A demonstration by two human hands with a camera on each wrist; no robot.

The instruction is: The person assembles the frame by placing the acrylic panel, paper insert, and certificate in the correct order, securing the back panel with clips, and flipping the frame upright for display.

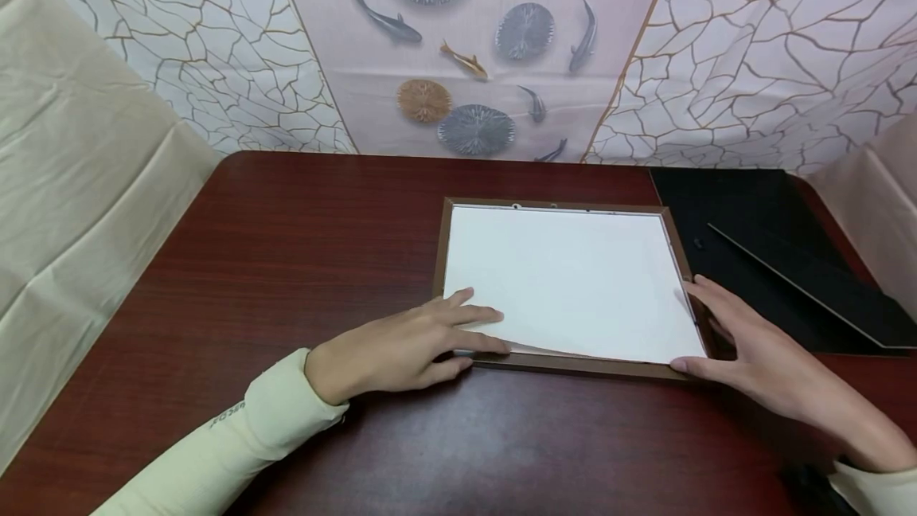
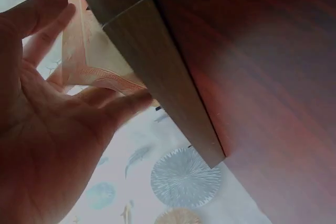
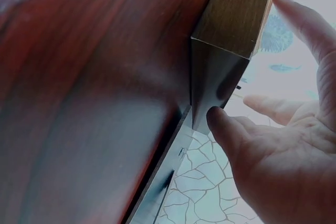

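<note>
A brown rectangular frame (image 1: 573, 365) lies on the table, a white sheet (image 1: 573, 281) filling its inside. Along the front edge, a thin dark gap shows between sheet and frame. My left hand (image 1: 415, 341) is spread palm down over the front left corner, fingertips on the sheet and the front strip. At the front right corner is my right hand (image 1: 745, 349), its thumb on the front edge and its other fingers along the right side. The right wrist view shows these fingers spread about the frame corner (image 3: 220, 56). Small metal fittings show on the far edge.
Right of the frame, a large black panel (image 1: 731, 189) lies on the table, with a thin dark flap (image 1: 809, 277) tilted on it. The dark red wooden table (image 1: 286, 261) extends left and forward. A patterned cloth (image 1: 458, 38) hangs behind it.
</note>
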